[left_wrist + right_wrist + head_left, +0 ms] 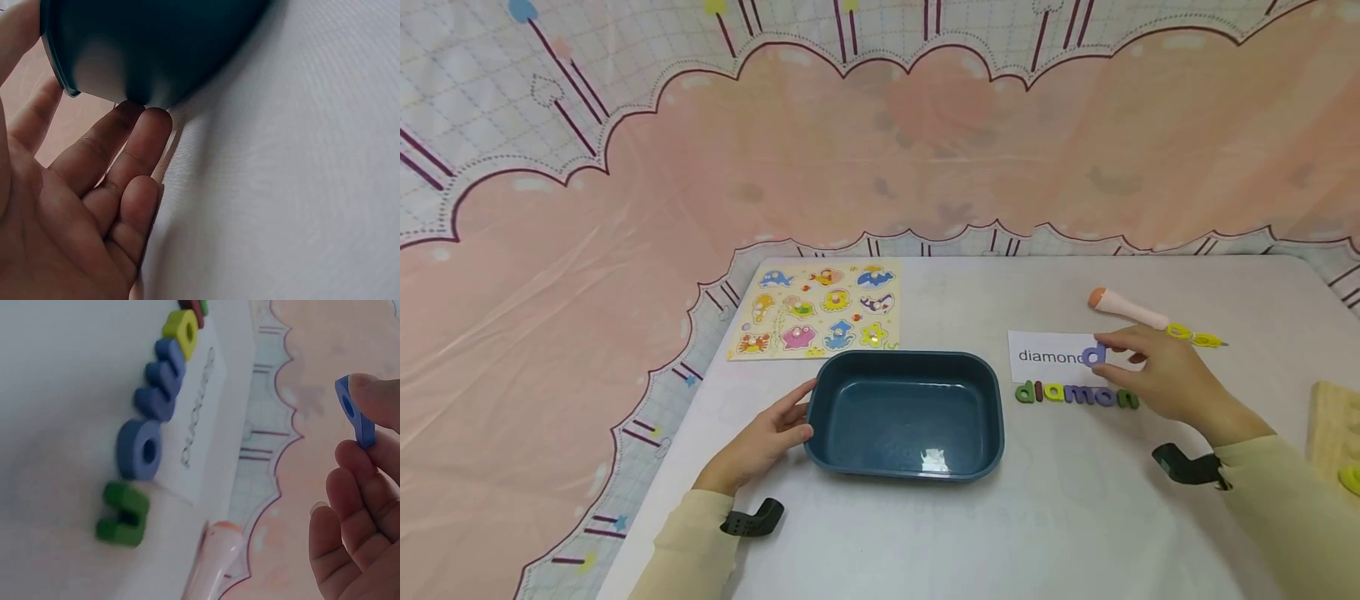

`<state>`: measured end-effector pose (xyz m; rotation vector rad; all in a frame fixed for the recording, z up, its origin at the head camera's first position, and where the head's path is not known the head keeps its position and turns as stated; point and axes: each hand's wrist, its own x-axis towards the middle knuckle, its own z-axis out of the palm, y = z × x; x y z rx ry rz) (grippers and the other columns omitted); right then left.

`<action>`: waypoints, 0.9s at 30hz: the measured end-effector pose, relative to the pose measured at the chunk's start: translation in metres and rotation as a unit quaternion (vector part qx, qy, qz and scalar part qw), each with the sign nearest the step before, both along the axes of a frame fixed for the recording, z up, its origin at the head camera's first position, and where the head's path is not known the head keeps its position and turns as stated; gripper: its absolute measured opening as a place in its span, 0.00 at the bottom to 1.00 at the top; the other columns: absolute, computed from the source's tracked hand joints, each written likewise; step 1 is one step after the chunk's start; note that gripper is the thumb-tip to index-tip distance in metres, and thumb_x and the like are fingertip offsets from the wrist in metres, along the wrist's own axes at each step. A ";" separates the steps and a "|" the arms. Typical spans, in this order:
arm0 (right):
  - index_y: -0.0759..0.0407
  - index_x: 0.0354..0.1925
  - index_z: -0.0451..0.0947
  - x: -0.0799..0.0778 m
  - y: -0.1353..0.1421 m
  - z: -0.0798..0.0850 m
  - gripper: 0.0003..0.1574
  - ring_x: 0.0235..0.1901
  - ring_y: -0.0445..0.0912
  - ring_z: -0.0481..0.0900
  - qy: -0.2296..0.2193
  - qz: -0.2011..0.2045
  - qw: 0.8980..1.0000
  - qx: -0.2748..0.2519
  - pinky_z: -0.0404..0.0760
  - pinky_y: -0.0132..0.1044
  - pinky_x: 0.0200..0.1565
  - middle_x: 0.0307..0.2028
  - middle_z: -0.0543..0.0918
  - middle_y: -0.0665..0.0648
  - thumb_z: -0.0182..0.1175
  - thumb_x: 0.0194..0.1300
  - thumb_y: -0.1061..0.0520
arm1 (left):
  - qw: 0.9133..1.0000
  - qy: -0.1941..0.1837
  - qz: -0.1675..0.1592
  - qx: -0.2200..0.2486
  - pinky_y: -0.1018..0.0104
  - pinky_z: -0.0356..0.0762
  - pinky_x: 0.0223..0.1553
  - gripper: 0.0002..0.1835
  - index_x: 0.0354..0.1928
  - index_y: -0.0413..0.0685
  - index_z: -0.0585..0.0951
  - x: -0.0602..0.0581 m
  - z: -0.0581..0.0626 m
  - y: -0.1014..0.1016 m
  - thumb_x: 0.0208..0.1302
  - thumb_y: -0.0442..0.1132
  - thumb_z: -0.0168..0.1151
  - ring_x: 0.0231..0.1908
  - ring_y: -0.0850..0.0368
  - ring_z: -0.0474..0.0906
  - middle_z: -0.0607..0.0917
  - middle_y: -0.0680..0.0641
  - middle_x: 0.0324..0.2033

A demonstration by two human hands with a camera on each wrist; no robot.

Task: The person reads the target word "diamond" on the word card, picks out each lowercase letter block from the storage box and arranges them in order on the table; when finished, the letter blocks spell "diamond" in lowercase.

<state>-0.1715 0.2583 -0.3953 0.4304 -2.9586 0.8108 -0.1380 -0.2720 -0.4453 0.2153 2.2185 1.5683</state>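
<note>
Between thumb and index finger, my right hand (1172, 371) pinches a purple-blue letter d (1094, 356), held up over the end of the word card (1045, 346) printed "diamond". In the right wrist view the same letter d (354, 412) appears edge-on. Along the card's lower edge lies a row of coloured letters (1078, 395) spelling "diamon", ending in a green n (123, 514). My left hand (771, 429) rests against the left side of a dark teal tray (904, 479). Its relaxed fingers touch the wall in the left wrist view, with the thumb at the rim.
Behind the tray lies a sea-animal peg puzzle (816, 312). A pale pink stick-shaped object (1131, 308) with an orange end and a yellow item (1197, 336) lie beyond my right hand. At the far right edge is a wooden board (1333, 433). A patterned curtain hangs behind the table.
</note>
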 end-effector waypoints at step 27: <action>0.74 0.60 0.74 0.012 0.061 -0.023 0.35 0.38 0.56 0.76 -0.087 -0.016 0.994 0.068 0.75 0.36 0.28 0.40 0.80 0.65 0.68 0.65 0.50 | 1.000 -0.004 0.006 -0.010 0.41 0.64 0.65 0.41 0.79 0.56 0.54 -0.001 -0.002 0.001 0.71 0.45 0.63 0.67 0.36 0.67 0.66 0.31 0.70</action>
